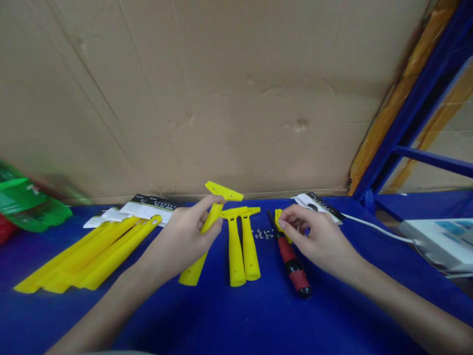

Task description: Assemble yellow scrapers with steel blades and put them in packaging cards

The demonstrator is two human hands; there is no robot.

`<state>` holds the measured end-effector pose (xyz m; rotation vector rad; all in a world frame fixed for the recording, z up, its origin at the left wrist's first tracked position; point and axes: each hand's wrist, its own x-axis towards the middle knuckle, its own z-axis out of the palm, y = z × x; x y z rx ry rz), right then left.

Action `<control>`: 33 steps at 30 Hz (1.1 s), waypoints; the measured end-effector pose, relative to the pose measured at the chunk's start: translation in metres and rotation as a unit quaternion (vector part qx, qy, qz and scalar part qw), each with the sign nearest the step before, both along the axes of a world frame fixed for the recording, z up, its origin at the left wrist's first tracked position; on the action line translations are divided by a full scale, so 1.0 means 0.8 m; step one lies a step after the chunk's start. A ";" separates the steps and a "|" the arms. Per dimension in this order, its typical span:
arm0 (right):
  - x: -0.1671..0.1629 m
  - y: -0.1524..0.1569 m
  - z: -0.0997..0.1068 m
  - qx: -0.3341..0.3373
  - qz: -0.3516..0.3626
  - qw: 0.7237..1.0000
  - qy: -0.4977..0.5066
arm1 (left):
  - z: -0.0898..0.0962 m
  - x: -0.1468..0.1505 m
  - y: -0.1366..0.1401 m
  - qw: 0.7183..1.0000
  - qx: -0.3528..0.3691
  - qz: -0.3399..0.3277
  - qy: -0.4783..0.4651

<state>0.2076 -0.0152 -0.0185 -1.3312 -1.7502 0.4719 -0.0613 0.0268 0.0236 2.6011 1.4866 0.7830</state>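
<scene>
My left hand (194, 222) is closed around a yellow scraper handle (210, 219), tilted, with its flat T-shaped head (224, 191) pointing up and away. Just right of it, two similar yellow scraper handles (236, 249) lie side by side on the blue table (236, 320). My right hand (314, 231) has its thumb and fingers pinched on a small yellow plastic piece (278, 215), partly hidden by the fingertips. Beside that hand lies a red and black screwdriver (293, 266), its shaft pointing away. Several tiny screws (264, 234) are scattered left of the screwdriver.
Several long yellow handles (99, 254) with white and black cards (148, 207) lie at left. Green plastic bottles (33, 204) stand at the far left. Another card (321, 207) lies behind my right hand. A white box with a cable (439, 241) is at right, cardboard (236, 98) behind.
</scene>
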 end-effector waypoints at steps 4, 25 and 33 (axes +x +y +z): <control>-0.009 -0.001 0.003 0.020 0.029 0.994 -0.100 | -0.028 -0.005 0.021 0.988 -0.121 0.031 -0.089; -0.059 0.021 -0.004 0.111 0.066 0.977 -0.172 | -0.039 -0.004 -0.003 0.995 -0.039 0.011 0.096; -0.096 0.016 0.013 0.074 0.095 0.983 -0.138 | -0.009 -0.074 -0.007 0.952 0.040 0.203 0.224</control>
